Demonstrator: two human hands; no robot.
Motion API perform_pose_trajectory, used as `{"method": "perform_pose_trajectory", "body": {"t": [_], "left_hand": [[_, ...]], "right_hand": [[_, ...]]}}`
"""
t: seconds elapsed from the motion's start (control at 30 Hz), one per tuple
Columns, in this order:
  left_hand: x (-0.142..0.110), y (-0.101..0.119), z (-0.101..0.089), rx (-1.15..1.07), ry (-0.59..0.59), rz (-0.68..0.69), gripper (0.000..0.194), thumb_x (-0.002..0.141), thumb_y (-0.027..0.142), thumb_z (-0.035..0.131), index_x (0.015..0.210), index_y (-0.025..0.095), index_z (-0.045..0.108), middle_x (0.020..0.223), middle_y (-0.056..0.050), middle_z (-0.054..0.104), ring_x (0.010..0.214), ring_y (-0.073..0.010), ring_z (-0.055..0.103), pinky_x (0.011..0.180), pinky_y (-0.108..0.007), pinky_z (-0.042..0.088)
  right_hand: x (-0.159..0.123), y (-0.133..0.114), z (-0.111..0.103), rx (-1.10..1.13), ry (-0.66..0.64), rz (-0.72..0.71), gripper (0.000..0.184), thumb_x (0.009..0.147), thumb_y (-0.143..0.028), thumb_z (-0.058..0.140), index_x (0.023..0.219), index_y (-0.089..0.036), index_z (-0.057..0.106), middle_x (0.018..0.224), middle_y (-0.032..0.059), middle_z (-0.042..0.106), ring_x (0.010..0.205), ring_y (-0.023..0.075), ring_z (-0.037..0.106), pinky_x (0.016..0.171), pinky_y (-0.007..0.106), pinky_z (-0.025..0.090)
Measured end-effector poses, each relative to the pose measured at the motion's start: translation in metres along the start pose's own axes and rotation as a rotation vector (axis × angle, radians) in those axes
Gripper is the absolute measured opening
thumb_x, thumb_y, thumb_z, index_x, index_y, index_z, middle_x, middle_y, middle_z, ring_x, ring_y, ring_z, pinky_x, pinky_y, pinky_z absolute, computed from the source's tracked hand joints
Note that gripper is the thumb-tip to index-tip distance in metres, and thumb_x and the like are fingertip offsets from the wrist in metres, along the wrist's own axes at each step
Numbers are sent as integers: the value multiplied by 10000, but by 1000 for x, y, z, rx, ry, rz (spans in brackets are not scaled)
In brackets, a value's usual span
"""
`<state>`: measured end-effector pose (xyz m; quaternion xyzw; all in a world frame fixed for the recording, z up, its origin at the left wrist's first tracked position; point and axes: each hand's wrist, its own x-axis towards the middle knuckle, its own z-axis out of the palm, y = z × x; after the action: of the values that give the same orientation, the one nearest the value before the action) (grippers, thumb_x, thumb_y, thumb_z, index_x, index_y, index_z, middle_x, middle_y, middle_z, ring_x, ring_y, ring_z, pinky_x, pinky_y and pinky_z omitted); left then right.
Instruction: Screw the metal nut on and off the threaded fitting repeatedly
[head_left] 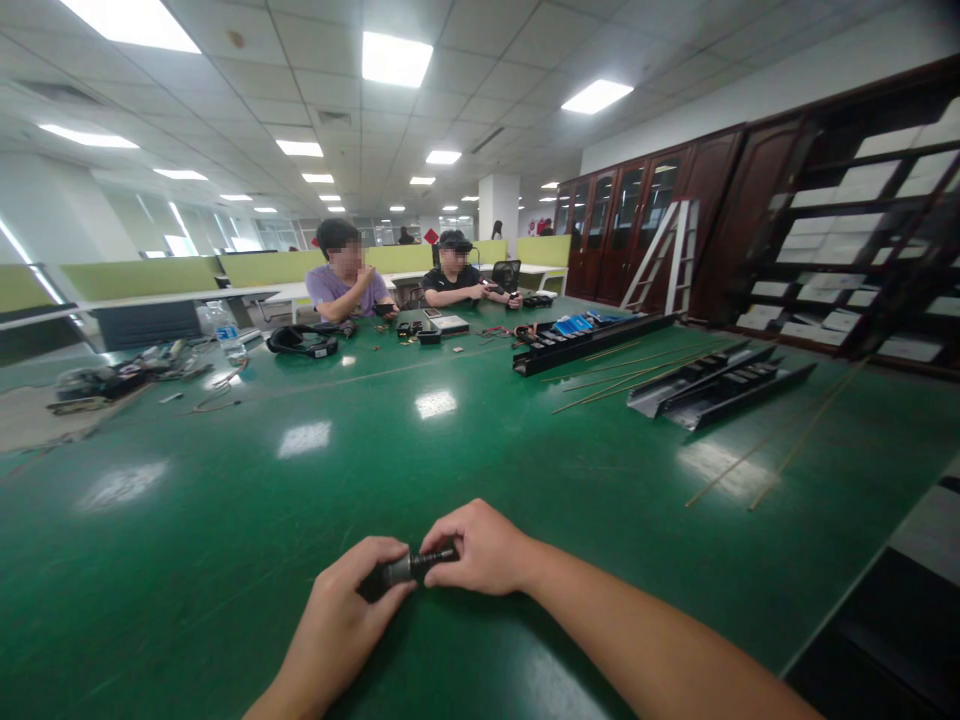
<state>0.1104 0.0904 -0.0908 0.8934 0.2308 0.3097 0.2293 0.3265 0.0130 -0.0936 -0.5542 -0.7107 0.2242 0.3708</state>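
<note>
Near the front of the green table, my left hand wraps around the thick end of a small black cylinder with a grey band, which could be a flashlight. My right hand pinches its narrower, ridged end between thumb and fingers. The cylinder lies roughly level between the two hands, just above or on the tabletop; I cannot tell which. Part of its left end is hidden inside my left hand.
The green table bears black metal channels and thin rods at right. Farther back are a black headset, a water bottle and cluttered parts. Two people sit across; a ladder stands behind.
</note>
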Motion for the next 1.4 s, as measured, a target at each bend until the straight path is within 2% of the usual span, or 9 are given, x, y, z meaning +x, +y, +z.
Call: {"method": "perform_pose_trajectory", "body": {"t": [0.73, 1.13, 1.4], "left_hand": [[0, 1, 0, -2, -2, -17, 178, 833, 283, 679, 1007, 253, 657, 1006, -18, 696, 937, -193, 672, 840, -285, 553], [0, -1, -1, -6, 3, -30, 178, 839, 300, 681, 1010, 265, 646, 1010, 5, 692, 941, -176, 667, 847, -273, 541], [1, -4, -2, 3, 43, -56, 190, 814, 319, 693, 992, 261, 658, 990, 4, 701, 924, -188, 670, 845, -298, 542]], "right_hand": [[-1, -4, -4, 29, 26, 39, 228, 705, -337, 785, 872, -187, 741, 739, -13, 697, 621, 117, 583, 587, 211, 410], [-1, -5, -7, 21, 56, 30, 171, 726, -303, 754, 845, -180, 741, 702, -18, 681, 561, 97, 534, 553, 201, 385], [1, -1, -7, -2, 87, 29, 156, 731, -284, 741, 842, -175, 737, 693, -19, 675, 553, 95, 523, 551, 200, 373]]}}
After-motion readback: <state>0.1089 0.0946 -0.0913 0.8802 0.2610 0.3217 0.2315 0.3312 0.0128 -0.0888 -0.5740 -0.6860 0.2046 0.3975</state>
